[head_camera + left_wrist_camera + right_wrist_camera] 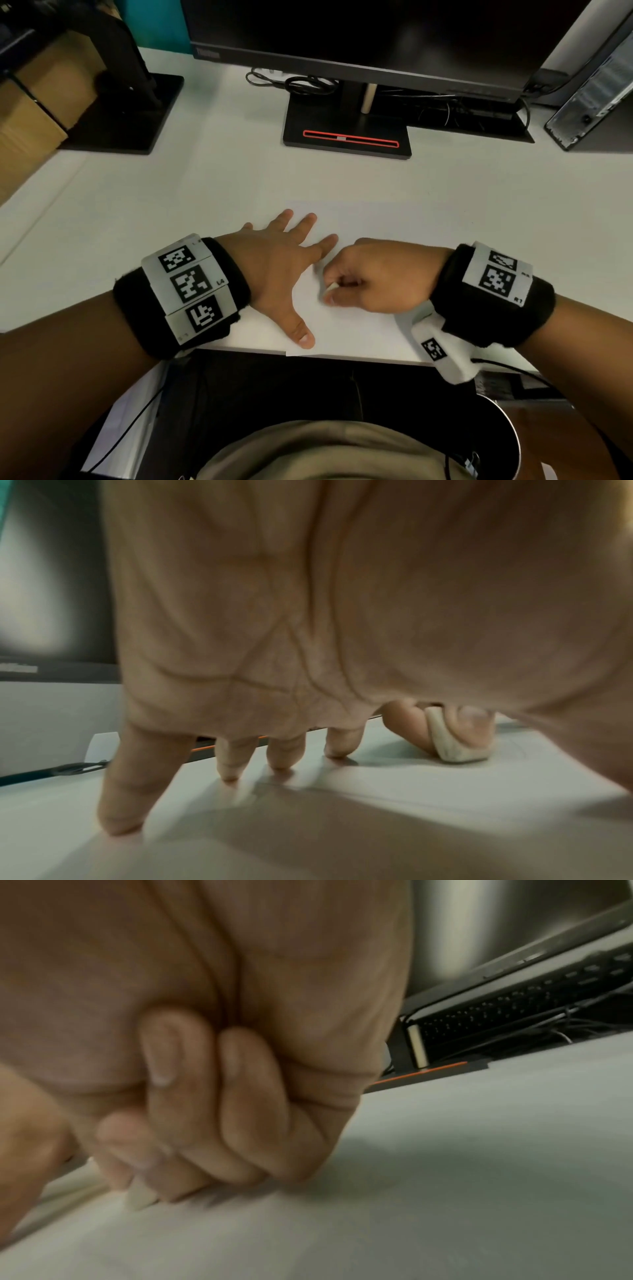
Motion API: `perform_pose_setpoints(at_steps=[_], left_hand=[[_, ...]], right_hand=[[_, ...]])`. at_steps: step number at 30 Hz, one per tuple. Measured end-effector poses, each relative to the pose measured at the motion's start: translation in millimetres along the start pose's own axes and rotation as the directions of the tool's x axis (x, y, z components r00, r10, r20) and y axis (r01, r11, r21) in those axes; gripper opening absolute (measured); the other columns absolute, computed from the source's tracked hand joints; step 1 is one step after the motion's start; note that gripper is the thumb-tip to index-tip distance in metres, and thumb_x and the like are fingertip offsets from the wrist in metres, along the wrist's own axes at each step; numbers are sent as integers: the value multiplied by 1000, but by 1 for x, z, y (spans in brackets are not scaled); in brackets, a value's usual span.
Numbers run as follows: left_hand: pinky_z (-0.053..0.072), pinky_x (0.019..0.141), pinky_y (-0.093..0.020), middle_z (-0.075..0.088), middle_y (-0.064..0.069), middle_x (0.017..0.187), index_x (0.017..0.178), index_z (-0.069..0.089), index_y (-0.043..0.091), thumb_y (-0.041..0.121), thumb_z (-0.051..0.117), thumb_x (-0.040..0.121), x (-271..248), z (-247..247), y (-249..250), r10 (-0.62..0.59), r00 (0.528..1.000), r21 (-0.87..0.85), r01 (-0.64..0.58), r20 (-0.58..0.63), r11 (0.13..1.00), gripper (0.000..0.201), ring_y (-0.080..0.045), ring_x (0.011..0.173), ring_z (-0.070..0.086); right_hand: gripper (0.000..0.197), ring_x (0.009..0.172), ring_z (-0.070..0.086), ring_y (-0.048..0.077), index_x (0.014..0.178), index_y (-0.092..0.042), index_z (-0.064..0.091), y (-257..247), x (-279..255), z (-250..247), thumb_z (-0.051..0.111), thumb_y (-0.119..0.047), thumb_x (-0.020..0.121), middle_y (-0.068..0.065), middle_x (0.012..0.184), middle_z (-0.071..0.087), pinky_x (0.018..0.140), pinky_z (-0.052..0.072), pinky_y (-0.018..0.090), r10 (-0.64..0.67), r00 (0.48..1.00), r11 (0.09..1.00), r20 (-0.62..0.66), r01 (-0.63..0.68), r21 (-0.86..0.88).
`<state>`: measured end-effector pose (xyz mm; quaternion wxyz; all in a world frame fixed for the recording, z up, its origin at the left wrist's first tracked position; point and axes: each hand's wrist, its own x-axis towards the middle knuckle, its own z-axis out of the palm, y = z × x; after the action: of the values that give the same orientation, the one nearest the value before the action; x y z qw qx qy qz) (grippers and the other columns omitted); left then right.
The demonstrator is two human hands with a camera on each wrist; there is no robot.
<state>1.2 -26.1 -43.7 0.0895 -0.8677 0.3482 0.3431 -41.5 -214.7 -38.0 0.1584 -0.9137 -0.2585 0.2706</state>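
Just in front of the monitor stand (346,137): an erasing grip

The right hand (373,277) pinches the eraser (455,739), its long axis steeply tilted, lower end pointing down onto the paper sheet (376,219). The left hand (277,270), fingers straight and spread, presses the sheet.

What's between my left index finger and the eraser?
Only a bare stretch of paper, seen in the left wrist view; the left hand and the eraser are apart.
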Motion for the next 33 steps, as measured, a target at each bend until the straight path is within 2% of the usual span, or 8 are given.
perform_pose_setpoints(at_steps=[5, 9, 12, 15, 19, 23, 28, 33], left_hand=[[5, 119, -65, -38, 5, 158, 149, -26, 47, 86, 72, 51, -2, -1, 1, 1, 1000, -10, -1, 5, 1000, 144, -24, 147, -33], [6, 119, -65, -38, 5, 158, 149, -29, 46, 86, 72, 51, -1, -1, 1, -7, 1000, 8, 7, 4, 1000, 146, -25, 147, -32], [5, 119, -65, -39, 6, 158, 148, -29, 46, 86, 72, 52, -1, -2, 2, -13, 1000, 6, 12, 14, 1000, 145, -25, 147, -32], [5, 119, -65, -38, 6, 158, 148, -28, 47, 87, 72, 50, -1, -1, 1, -3, 1000, -3, 3, 5, 1000, 145, -24, 147, -32], [6, 119, -64, -39, 5, 158, 148, -30, 46, 87, 71, 51, -1, -1, 2, -13, 1000, 21, 13, 6, 1000, 146, -25, 147, -32], [6, 119, -65, -39, 5, 158, 148, -30, 46, 86, 72, 52, -1, -2, 2, -12, 1000, 13, 12, 12, 1000, 146, -25, 147, -32], [7, 119, -64, -38, 4, 158, 148, -30, 46, 87, 71, 51, -1, -1, 3, -16, 1000, 35, 16, 2, 999, 146, -25, 147, -31], [5, 119, -64, -39, 5, 158, 148, -30, 46, 87, 71, 52, -1, -2, 2, -13, 1000, 17, 13, 9, 1000, 146, -25, 147, -33]], right_hand=[[31, 54, 49, 6, 79, -13, 62, 8, 3, -9, 57, -35, 100, -7, 55, 49, 57, 34, 19, 43, 996, 999, -76, -44, -15], [36, 51, 46, 6, 72, -14, 59, 1, -1, 1, 57, -38, 100, -10, 50, 47, 53, 35, 17, 4, 1000, 1000, 17, -4, 5], [37, 52, 47, 5, 69, -19, 56, 12, 0, -10, 57, -40, 99, -14, 52, 50, 57, 33, 21, 89, 996, 996, -27, -89, -5], [31, 56, 51, -1, 74, -19, 58, 3, -1, -3, 57, -35, 100, -25, 58, 55, 55, 33, 16, 27, 999, 999, -32, -28, -16], [35, 52, 46, 8, 76, -14, 62, 1, -7, 3, 57, -40, 100, -7, 53, 48, 56, 36, 21, 14, 1000, 1000, 25, -14, 8], [37, 52, 48, 6, 74, -11, 59, 4, -5, -3, 56, -37, 100, -5, 53, 48, 54, 33, 19, 43, 997, 999, -58, -44, -5], [35, 52, 46, 8, 79, -10, 63, -7, -13, 8, 56, -37, 100, -4, 54, 50, 53, 34, 17, -16, 999, 1000, 47, 16, 2], [34, 55, 50, 1, 80, -11, 65, 0, -7, -1, 55, -35, 101, -5, 54, 51, 54, 32, 15, 29, 997, 999, -70, -30, -15]])
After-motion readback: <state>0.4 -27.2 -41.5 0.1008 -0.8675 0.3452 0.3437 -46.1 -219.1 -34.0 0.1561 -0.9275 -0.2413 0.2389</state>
